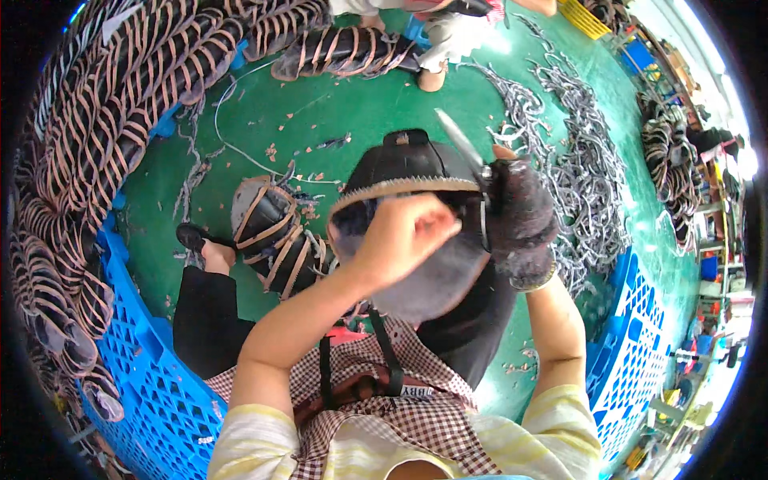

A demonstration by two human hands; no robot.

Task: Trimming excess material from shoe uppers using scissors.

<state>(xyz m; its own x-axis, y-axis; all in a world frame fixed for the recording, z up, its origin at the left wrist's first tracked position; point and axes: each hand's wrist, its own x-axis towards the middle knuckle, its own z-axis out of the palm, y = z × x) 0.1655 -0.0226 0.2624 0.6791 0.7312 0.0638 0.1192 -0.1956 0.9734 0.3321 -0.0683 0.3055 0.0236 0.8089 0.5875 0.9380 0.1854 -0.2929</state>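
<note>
A black shoe upper [416, 164] with a tan zigzag edge and a grey lining rests over my lap, its opening turned toward me. My left hand [412, 232] is in front of that opening with its fingers curled together; what they pinch, if anything, cannot be made out. A dark, worn glove covers my right hand [520, 208], which is closed at the upper's right edge. From this grip a pair of scissors [460, 138] points up and left with a long metal blade. The glove hides much of the handles.
Stacks of black uppers with tan edges [152, 88] line the left. A bundle of uppers [272, 232] lies by my left foot. Blue plastic pallets [152, 384] flank me. Grey trimmings [580, 160] heap on the green floor at right. Another person's leg [448, 40] shows ahead.
</note>
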